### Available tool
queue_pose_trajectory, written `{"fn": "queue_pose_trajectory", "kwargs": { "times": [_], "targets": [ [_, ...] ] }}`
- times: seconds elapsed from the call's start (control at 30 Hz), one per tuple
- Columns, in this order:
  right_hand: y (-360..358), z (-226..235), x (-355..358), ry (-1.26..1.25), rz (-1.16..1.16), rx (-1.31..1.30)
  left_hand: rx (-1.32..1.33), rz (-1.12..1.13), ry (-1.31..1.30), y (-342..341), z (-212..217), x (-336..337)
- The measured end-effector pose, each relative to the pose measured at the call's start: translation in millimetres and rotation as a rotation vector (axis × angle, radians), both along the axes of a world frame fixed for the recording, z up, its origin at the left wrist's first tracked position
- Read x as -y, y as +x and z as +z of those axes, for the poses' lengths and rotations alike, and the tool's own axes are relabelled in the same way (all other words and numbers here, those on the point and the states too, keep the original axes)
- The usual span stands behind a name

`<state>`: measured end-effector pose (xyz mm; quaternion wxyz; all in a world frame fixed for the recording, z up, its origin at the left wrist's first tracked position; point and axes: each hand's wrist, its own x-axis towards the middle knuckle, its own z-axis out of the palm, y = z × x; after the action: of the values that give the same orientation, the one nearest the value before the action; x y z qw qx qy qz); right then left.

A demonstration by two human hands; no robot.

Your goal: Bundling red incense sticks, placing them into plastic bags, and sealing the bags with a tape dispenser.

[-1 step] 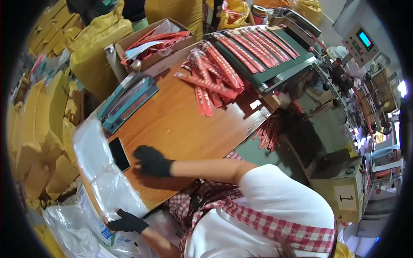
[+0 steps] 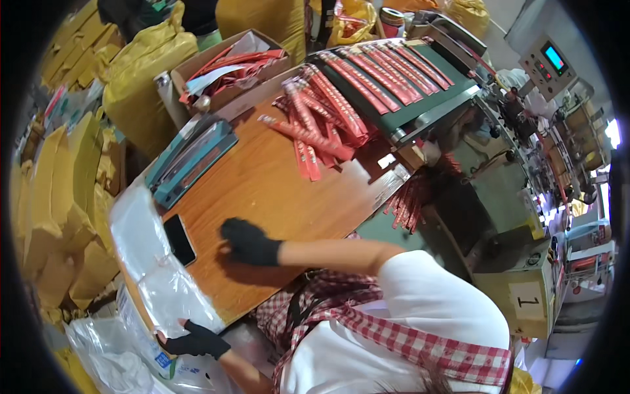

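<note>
Both hands wear black gloves that leave the fingertips bare. My right hand [image 2: 251, 243] is over the wooden table with its fingers curled in and nothing showing from them; its underside is hidden. Left of it lies a black phone [image 2: 179, 240]. At the table's near left corner, my left hand [image 2: 195, 340] has its thumb and fingers apart. It is beside a stack of clear plastic bags [image 2: 172, 292] that runs along the left edge. Farther off, long red printed packets [image 2: 315, 125] lie in a loose pile.
More red packets lie in a row on a green conveyor belt [image 2: 407, 111]. A teal tray [image 2: 193, 164] and a cardboard box [image 2: 279, 67] of red wrappers stand along the far left edge. Yellow sacks [image 2: 141, 85] crowd behind. A control panel [image 2: 548, 68] is at right.
My right hand has moved a little to the right, away from the phone. My left hand has stayed at the near corner by the plastic bags.
</note>
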<state>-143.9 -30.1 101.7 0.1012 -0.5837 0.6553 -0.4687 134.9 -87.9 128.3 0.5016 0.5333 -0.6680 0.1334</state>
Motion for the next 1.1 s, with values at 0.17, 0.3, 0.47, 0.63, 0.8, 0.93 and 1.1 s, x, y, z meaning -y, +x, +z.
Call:
{"fn": "queue_pose_trajectory", "kwargs": {
  "times": [0.17,0.3,0.47,0.63,0.8,0.93,1.1],
  "targets": [
    [-232,60,-178,-0.045,-0.613,-0.437,0.266,-0.549,0.316,-151,23,-50],
    [-412,109,-264,-0.067,-1.12,-0.705,0.449,-0.757,0.554,-208,-40,-31],
    [-562,110,-417,0.606,-1.775,-0.482,0.708,-0.588,0.499,-314,-51,-28],
    [-583,101,-378,0.693,-1.455,-0.099,0.702,-0.583,0.484,-353,-43,-22],
    [-526,102,-314,0.514,-0.924,-0.39,0.433,-0.607,0.76,-405,-30,-37],
    [-426,76,-223,0.132,-0.842,-0.593,-0.084,-0.742,0.843,-417,-128,44],
    [-318,115,-186,0.376,-0.473,-0.068,-0.499,-1.135,1.199,-526,-112,-7]
  ]
}}
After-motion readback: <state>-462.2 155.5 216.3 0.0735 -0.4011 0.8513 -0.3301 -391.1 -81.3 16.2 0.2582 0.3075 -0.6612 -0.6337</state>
